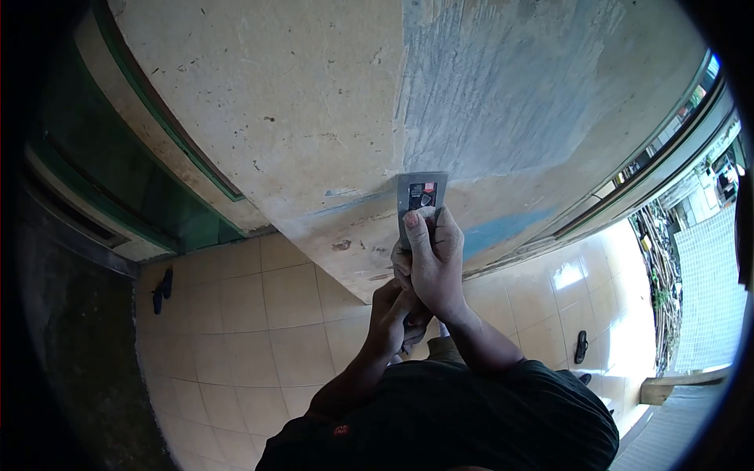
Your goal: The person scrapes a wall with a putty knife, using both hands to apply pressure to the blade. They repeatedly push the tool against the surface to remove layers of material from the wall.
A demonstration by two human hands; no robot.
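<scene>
A flat putty scraper [422, 187] with a dusty grey metal blade and a dark label is held with its edge against the wall [338, 110]. My right hand [436, 263] is closed on it, the thumb pressed along the blade. Just below, my left hand [390, 318] is closed in line with the tool, apparently round its handle, which the fingers mostly hide. Pale dust coats the fingers. Above the blade, the wall carries a broad grey-blue streaked patch [503, 94], and a bluer patch [506, 231] shows lower right.
On the left is a green door frame [157, 102]. Tan tiles [290, 345] cover the floor below the wall's corner. Dark sandals [162, 290] lie at left, and another sandal [581, 347] lies at right. A window frame [628, 169] runs along the wall's right side.
</scene>
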